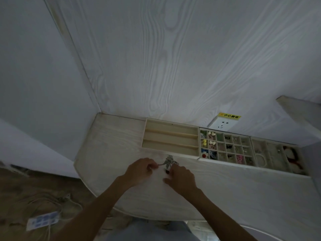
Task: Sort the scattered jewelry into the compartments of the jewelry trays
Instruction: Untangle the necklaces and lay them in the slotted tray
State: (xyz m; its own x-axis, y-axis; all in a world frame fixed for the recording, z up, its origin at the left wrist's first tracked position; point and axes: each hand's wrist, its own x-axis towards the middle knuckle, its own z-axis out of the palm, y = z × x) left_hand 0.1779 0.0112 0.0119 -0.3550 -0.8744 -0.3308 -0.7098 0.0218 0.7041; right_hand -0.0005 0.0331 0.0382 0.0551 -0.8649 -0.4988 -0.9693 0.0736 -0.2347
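Head view, left to right. On the brown floor [20,188] at lower left lies a white power strip [42,220] with its cable. A plain pale wall [34,66] meets a white wood-grain panel [173,58] in the corner behind the pale wood-grain table [107,145], whose near edge curves. My left hand [139,169] pinches one end of a silvery leaf-shaped jewelry piece [169,161], fingers curled round it; my right hand [180,176] grips its other end, just above the table and just in front of the trays. Against the panel stand three trays edge to edge: a long-slot tray [171,137], its three slots bare; a grid tray [225,146] holding small coloured pieces; and a right tray [278,153] holding a pale beaded loop and red-black items. Above the grid tray sits a wall socket [221,125] with a yellow label.
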